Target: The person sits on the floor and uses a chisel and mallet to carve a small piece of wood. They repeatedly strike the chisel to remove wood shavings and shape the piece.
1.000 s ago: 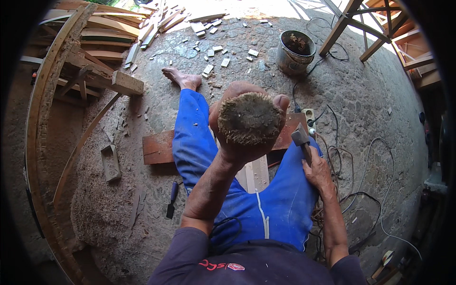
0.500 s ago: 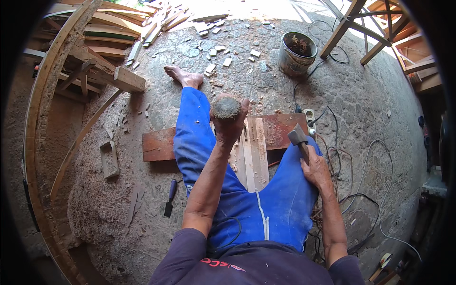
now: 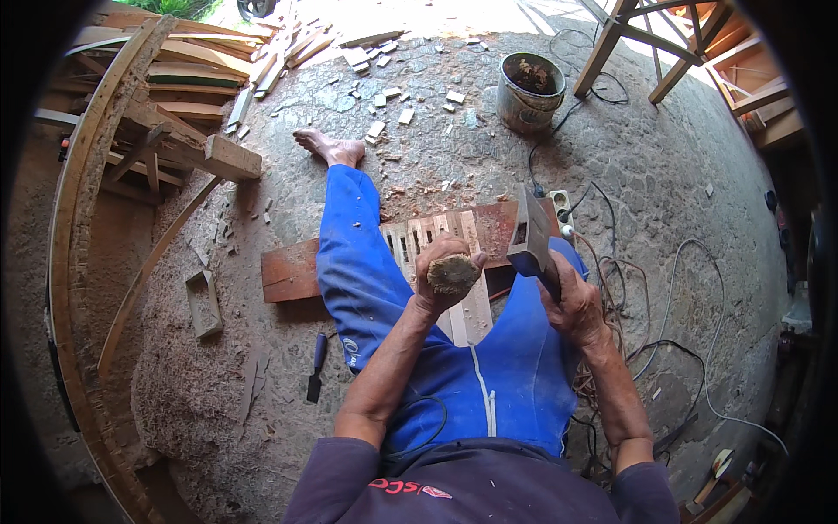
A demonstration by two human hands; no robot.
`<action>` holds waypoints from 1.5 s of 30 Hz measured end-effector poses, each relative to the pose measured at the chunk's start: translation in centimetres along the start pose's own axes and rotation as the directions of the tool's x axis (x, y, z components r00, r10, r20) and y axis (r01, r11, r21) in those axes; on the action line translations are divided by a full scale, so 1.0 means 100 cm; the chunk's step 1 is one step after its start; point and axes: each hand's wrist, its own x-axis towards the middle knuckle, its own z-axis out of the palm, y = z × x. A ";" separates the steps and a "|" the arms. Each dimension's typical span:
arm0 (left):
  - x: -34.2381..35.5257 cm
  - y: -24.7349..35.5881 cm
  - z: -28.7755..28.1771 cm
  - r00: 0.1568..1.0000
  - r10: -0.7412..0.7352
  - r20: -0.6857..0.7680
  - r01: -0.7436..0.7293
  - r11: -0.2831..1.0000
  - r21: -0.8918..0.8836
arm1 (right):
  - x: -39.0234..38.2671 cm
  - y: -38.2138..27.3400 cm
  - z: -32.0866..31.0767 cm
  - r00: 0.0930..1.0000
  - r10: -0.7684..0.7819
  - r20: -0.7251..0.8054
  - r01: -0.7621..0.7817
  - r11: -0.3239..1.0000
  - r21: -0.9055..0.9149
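Observation:
My left hand (image 3: pixel 426 281) is wrapped round a thick wooden handle (image 3: pixel 454 274) with a round, frayed end. It looks like a chisel, but its blade is hidden beneath the fist. Under it lie pale wooden strips (image 3: pixel 472 301) with several dark slots cut in them, resting across a red-brown board (image 3: pixel 292 272) between my legs. In my right hand (image 3: pixel 578 307), over my right thigh, is a hammer (image 3: pixel 530 237) with a dark metal head raised beside the left fist. The head and the handle's end are apart.
A blue-handled chisel (image 3: pixel 317 367) and a small wooden box (image 3: pixel 208 304) lie at left. Wood offcuts (image 3: pixel 407 115) and a bucket (image 3: pixel 529 103) stand ahead. Cables (image 3: pixel 617 288) and a socket strip (image 3: pixel 561 208) are at right. A curved timber frame (image 3: pixel 68 218) edges the left.
My left hand has come down and slightly right with the chisel, uncovering the slots. My right hand has lifted the hammer and turned its head toward the left fist.

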 end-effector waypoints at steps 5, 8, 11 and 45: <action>-0.016 -0.005 -0.006 0.844 -0.534 0.054 0.472 0.689 -0.550 | 0.029 -0.058 -0.015 0.913 -0.408 0.016 0.406 0.901 -0.152; -0.039 -0.032 -0.002 0.848 -0.529 -0.022 0.483 0.790 -0.379 | 0.046 -0.067 -0.001 0.906 -0.162 0.390 0.278 0.924 -0.263; -0.020 -0.034 0.006 0.995 -0.077 -0.062 0.092 0.949 0.303 | 0.070 -0.065 -0.005 0.893 -0.091 0.440 0.205 0.953 -0.221; 0.120 -0.121 0.002 0.910 -0.393 -0.133 0.336 0.886 -0.320 | 0.198 -0.059 -0.012 0.924 -0.151 0.350 0.201 0.973 -0.111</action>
